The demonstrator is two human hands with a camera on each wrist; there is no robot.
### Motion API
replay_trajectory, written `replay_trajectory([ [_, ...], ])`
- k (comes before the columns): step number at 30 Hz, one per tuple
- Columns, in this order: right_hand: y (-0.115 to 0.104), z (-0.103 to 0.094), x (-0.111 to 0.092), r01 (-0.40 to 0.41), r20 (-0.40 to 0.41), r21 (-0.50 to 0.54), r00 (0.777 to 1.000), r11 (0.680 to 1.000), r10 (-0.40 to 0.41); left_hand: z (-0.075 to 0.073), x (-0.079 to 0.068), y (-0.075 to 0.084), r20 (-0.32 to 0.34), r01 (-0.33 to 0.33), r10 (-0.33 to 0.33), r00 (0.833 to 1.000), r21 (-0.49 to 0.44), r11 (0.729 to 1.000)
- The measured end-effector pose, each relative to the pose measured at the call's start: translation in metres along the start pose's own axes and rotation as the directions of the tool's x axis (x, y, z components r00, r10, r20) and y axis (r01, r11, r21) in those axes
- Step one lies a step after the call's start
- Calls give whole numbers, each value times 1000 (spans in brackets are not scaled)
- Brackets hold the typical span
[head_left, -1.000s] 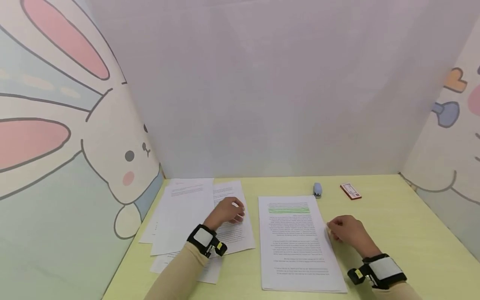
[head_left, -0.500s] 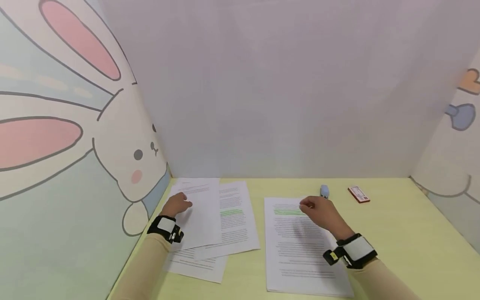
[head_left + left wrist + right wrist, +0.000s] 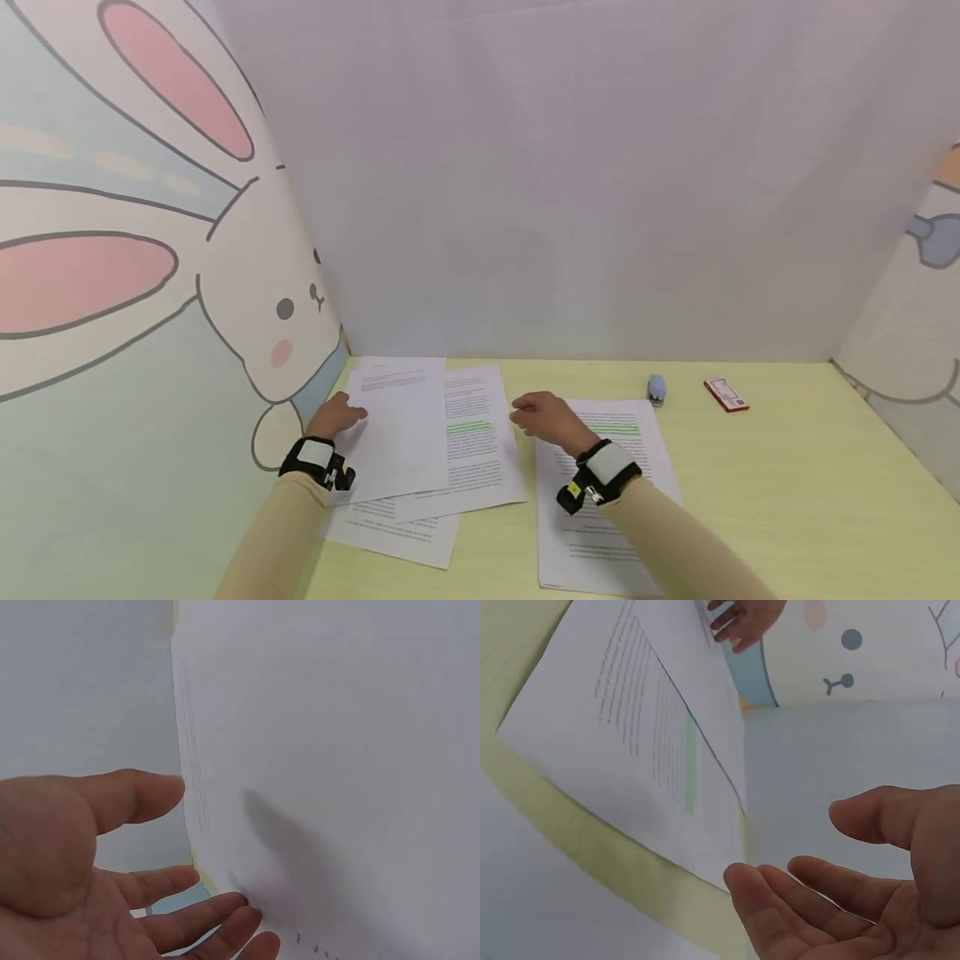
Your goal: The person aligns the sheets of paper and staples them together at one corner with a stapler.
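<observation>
Head: left hand (image 3: 336, 415) at loose printed sheets (image 3: 401, 442) near the left edge of the table (image 3: 787, 475); right hand (image 3: 551, 418), well apart, angled inward by a paper stack (image 3: 577, 529). Left wrist: fingertips (image 3: 234, 901) at the sheets' edge, thumb (image 3: 142, 796) spread. Right wrist: fingers (image 3: 759, 904) loosely bent.

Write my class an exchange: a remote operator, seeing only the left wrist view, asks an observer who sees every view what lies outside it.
Operator: Where is the person's bare right hand?
Observer: In the head view, it appears beside the right edge of a loose white paper sheet bearing green-highlighted text.
Operator: Do any small objects show?
Observer: Yes, a pale-blue stapler sits left of a flat red-and-white rectangular box.
</observation>
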State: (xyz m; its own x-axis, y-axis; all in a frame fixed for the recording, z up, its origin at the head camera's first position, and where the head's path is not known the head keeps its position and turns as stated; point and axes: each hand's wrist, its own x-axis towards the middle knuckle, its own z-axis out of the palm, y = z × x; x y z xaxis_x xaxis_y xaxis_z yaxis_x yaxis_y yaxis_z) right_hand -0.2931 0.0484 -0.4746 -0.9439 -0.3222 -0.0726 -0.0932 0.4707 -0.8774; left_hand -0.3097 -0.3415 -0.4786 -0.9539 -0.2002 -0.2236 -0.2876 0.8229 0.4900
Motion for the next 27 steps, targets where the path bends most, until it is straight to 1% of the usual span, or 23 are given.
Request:
replay_trajectory([
  [2, 1, 11, 7, -43, 33, 71, 999, 996, 41, 3, -1, 2, 4, -20, 20, 1000, 3, 1000],
  [3, 3, 15, 10, -58, 48, 90, 997, 994, 54, 5, -1, 3, 8, -31, 31, 999, 4, 1000],
  [4, 4, 19, 12, -73, 59, 84, 996, 994, 68, 7, -3, 5, 13, -45, 45, 999, 14, 999],
  [6, 5, 24, 14, -94, 70, 46, 993, 994, 91, 13, -6, 8, 25, -61, 60, 998, 38, 997],
  [10, 6, 28, 15, -70, 73, -102, 994, 992, 78, 23, -12, 16, 52, -97, 93, 994, 101, 990],
  [13, 4, 29, 16, -54, 59, -137, 996, 989, 63, 30, -15, 24, 63, -125, 119, 991, 104, 987],
  [15, 3, 28, 16, -51, 43, -142, 997, 989, 57, 35, -19, 31, 66, -144, 138, 988, 98, 985],
  [22, 3, 27, 18, -109, -9, -29, 994, 994, 108, 53, -33, 56, 85, -164, 158, 984, 73, 984],
  [25, 3, 28, 19, -125, -37, -23, 992, 992, 125, 57, -37, 63, 90, -160, 156, 984, 40, 986],
  [27, 4, 28, 18, -132, -46, -22, 990, 991, 131, 57, -38, 64, 88, -148, 146, 985, 16, 989],
])
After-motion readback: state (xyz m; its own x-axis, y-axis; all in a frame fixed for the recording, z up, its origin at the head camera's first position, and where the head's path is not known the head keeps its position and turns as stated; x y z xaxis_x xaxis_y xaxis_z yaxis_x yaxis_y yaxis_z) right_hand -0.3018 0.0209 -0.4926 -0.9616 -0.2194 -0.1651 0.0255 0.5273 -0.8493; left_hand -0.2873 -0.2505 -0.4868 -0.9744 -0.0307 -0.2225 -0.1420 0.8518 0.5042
